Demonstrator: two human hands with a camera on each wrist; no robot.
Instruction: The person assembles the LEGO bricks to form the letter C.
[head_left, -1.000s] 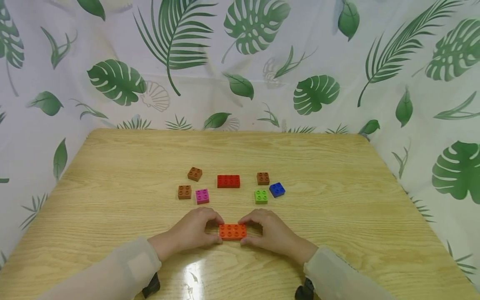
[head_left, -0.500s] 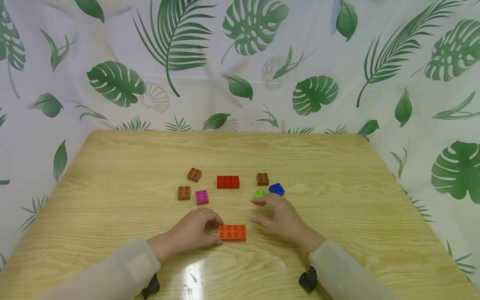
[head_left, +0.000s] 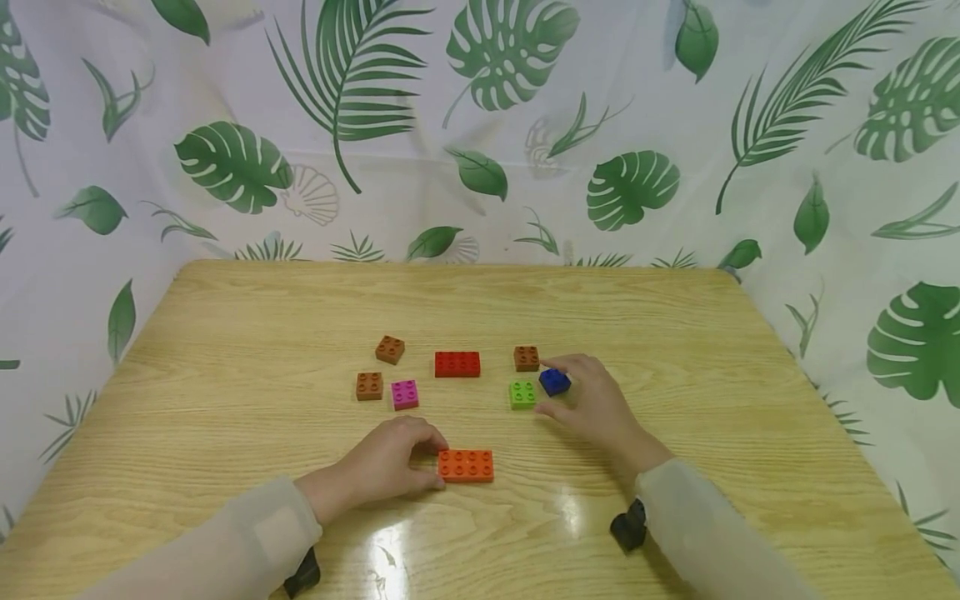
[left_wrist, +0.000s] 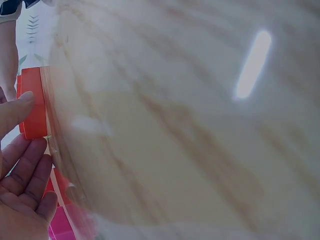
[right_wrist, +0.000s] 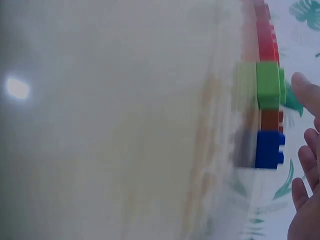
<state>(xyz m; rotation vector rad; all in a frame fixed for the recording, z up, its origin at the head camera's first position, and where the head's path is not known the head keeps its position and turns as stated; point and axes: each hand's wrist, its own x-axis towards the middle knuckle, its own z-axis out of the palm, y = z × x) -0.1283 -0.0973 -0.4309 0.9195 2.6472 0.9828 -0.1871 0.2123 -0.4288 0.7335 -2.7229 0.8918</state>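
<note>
An orange building brick (head_left: pixel 466 467), two studs by four, lies studs up on the table. My left hand (head_left: pixel 386 462) pinches its left end, thumb on the near side and fingers on the far side; in the left wrist view the thumb lies against the orange brick (left_wrist: pixel 34 102). My right hand (head_left: pixel 592 404) hovers over a blue brick (head_left: pixel 553 382) with thumb and fingers spread, holding nothing. It partly covers the blue brick. Left of the thumb sits a lime green brick (head_left: pixel 522 395); a brown brick (head_left: pixel 527 358) lies just beyond the fingertips.
A red two-by-four brick (head_left: pixel 457 364) lies behind the orange one. To the left are a pink brick (head_left: pixel 405 394) and two brown ones, a nearer brown brick (head_left: pixel 369 386) and a farther brown brick (head_left: pixel 390 349). A leaf-print cloth (head_left: pixel 480 167) hangs behind the wooden table (head_left: pixel 247 333).
My right hand has let go of the orange brick's right end and moved away and to the right, past the green brick to above the blue one. My left hand has stayed in place.
</note>
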